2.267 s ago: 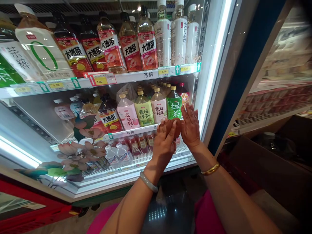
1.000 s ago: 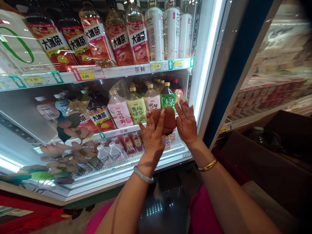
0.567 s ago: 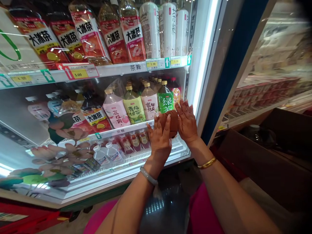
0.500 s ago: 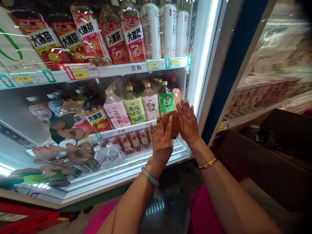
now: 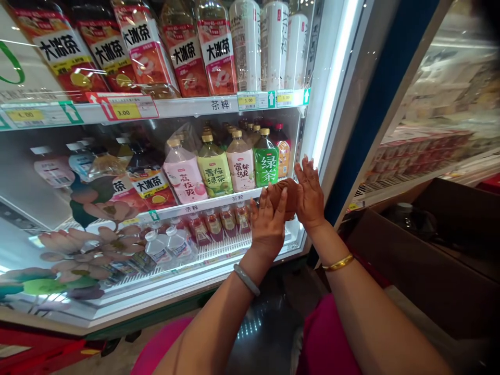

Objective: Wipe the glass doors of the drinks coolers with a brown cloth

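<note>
A brown, cloth-like item (image 5: 288, 197) is between my two hands, in front of the fridge's glass door. My left hand (image 5: 269, 224) lies against its left side with fingers stretched and spread. On its right edge rests my right hand (image 5: 311, 195), with fingers extended upward. The item's exact shape is partly hidden by my fingers. Behind the glass, a green-labelled bottle (image 5: 266, 161) stands just above my hands, beside a pink-labelled bottle (image 5: 241, 164).
Fridge shelves (image 5: 172, 108) hold several drink bottles behind the glass. Flower decals (image 5: 84, 250) show at lower left. A blue frame post (image 5: 375, 109) rises at the right, with an open cardboard box (image 5: 422, 255) beyond it. Something red (image 5: 39, 349) is at the lower left.
Both hands and the brown item have shifted slightly right in view. The right hand's fingers now stand a little farther from the left hand's. The view has moved slightly too.
</note>
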A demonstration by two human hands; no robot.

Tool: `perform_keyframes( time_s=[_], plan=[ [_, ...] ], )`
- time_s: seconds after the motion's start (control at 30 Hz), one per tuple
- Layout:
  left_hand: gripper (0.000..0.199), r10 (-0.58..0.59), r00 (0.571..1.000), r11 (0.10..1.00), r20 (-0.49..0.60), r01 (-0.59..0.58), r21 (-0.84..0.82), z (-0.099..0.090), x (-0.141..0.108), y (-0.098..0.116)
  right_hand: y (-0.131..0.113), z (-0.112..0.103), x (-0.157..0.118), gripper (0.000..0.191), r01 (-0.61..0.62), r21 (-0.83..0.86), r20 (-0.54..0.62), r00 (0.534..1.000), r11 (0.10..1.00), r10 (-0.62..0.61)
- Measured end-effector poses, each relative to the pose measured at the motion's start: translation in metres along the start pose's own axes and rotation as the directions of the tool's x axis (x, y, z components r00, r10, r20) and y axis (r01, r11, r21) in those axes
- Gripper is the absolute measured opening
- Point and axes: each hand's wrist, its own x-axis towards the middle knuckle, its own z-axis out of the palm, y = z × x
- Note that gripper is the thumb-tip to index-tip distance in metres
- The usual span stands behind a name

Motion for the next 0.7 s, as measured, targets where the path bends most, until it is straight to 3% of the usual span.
perform_keyframes(
  time_s=[0.23, 0.47, 0.57, 0.7],
  plan=[
    [0.086, -0.007, 0.998, 0.998, 0.066, 0.011, -0.063, -0.014, 0.03, -0.002, 0.009, -0.002, -0.001, 0.056, -0.046, 0.016, -0.058, 0.997, 0.999, 0.047],
    [0.077, 0.02, 0.999, 0.996, 0.026, -0.018, -0.087, 0.007, 0.005, 0.013, 0.014, -0.003, -0.004, 0.057, -0.064, -0.034, -0.018, 0.998, 0.997, 0.063],
    [0.08, 0.035, 0.997, 0.993, 0.062, -0.028, -0.113, -0.004, 0.015, 0.006, 0.014, -0.004, -0.004, 0.056, -0.057, -0.027, -0.032, 0.998, 0.998, 0.056],
    [0.092, -0.059, 0.998, 0.989, -0.013, 0.057, -0.133, -0.023, 0.038, -0.003, 0.009, -0.004, -0.003, 0.055, -0.083, -0.038, -0.039, 0.996, 0.996, 0.081]
  ],
)
